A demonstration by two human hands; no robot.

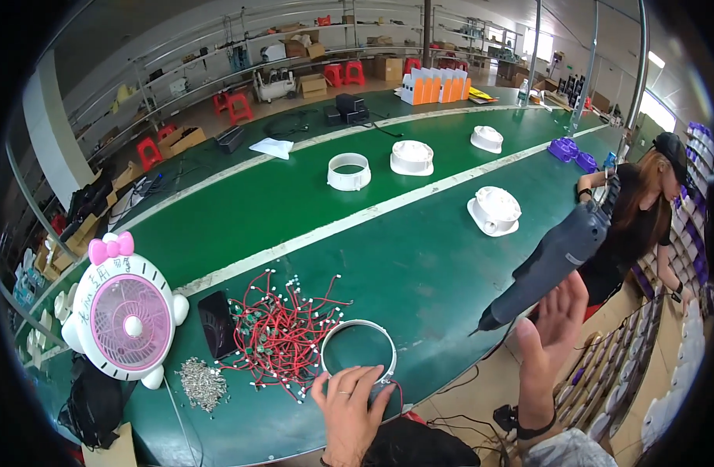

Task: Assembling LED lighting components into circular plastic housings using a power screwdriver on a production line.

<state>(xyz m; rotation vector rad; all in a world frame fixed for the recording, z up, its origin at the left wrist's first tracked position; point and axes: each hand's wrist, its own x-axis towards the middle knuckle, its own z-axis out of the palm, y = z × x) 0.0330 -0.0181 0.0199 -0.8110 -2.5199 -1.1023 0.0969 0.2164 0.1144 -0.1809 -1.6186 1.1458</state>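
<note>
My left hand is closed on the near rim of a white plastic ring at the table's front edge. A red wire runs out beside its fingertips; what lies under the fingers is hidden. My right hand is raised, thumb apart and fingers stretched, just beside a dark electric screwdriver. The screwdriver hangs tilted, its bit pointing down to the left, and is not gripped. Left of the ring lies a tangled pile of red wires with white connectors. Near it is a heap of small screws.
A black phone and a pink-and-white fan stand left of the wires. White round housings sit farther along the green table. At right, a person in black works by racks of white parts.
</note>
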